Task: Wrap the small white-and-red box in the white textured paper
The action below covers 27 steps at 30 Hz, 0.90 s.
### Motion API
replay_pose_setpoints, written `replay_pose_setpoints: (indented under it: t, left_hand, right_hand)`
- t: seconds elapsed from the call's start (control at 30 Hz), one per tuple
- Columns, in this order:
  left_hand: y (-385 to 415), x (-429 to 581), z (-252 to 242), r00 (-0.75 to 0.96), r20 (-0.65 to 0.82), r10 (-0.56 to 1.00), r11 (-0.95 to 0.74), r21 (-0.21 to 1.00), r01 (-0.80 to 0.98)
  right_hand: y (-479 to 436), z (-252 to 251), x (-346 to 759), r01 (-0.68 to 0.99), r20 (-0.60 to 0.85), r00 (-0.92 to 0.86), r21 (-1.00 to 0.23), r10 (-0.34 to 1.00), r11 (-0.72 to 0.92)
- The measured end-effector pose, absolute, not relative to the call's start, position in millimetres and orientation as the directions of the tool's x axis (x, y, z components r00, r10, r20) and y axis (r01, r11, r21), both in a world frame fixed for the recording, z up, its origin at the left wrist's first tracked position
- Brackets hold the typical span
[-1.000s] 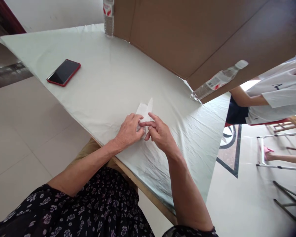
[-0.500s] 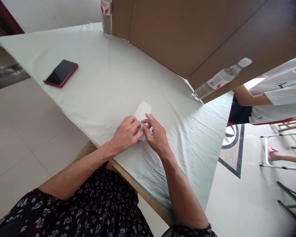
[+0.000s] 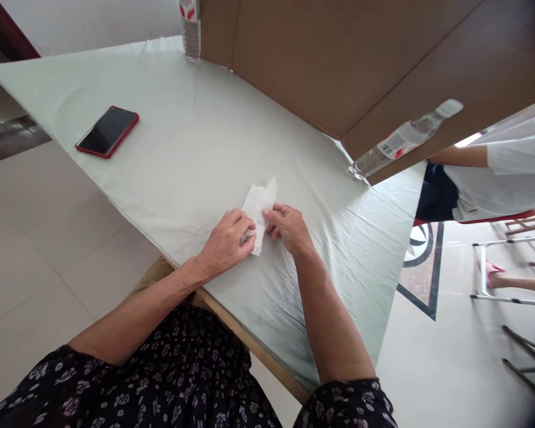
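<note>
The table [image 3: 182,137] carries a cardboard sheet [image 3: 316,59]. The water bottle [image 3: 401,142] at its right edge has a red-and-white label, its writing too small to read. Near the table's near edge lies a folded white paper [image 3: 261,202], with the left hand [image 3: 227,244] and right hand [image 3: 289,227] each in a closed grip on one side of it.

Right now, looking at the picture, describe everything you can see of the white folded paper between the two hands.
The white folded paper is a narrow, thin, slightly crinkled strip, seemingly tissue. It lies on the pale green tablecloth, long axis pointing away from the person, far end free. The left hand closes over its near left edge; the right hand pinches its right edge. Nothing else touches it.
</note>
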<state>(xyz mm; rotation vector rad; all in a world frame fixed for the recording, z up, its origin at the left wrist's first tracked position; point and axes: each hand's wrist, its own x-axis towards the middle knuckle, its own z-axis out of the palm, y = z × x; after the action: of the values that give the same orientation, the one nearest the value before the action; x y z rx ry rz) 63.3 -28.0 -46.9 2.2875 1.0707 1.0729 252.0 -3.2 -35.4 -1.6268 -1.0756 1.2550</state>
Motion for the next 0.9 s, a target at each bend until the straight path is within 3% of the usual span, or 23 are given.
replay_pose_setpoints:
  t: [0.23,0.43,0.53,0.6,0.7,0.9]
  left_hand:
    - [-29,63,-47,0.447,0.466,0.763,-0.645,0.584,0.492]
    - [-28,64,-31,0.587,0.457,0.668,-0.738,0.308,0.6]
    - [-24,64,-26,0.667,0.371,0.646,-0.762,0.272,0.587]
    - [-21,64,-25,0.681,0.326,0.656,-0.755,0.314,0.576]
    - [-20,63,-28,0.673,0.309,0.672,-0.736,0.377,0.562]
    - [-20,62,-35,0.633,0.333,0.699,-0.704,0.471,0.531]
  right_hand:
    - [17,-43,251,0.207,-0.226,0.096,-0.948,0.969,-0.241]
    - [21,-55,251,0.366,-0.053,0.145,-0.925,0.988,-0.103]
    - [20,-55,250,0.418,-0.007,0.177,-0.905,0.984,-0.082]
    - [18,-54,247,0.344,-0.007,0.194,-0.936,0.981,-0.075]
    - [16,-53,243,0.097,-0.056,0.153,-0.993,0.987,-0.071]
    - [16,-56,235,-0.203,-0.148,0.078,-0.971,0.986,-0.13]
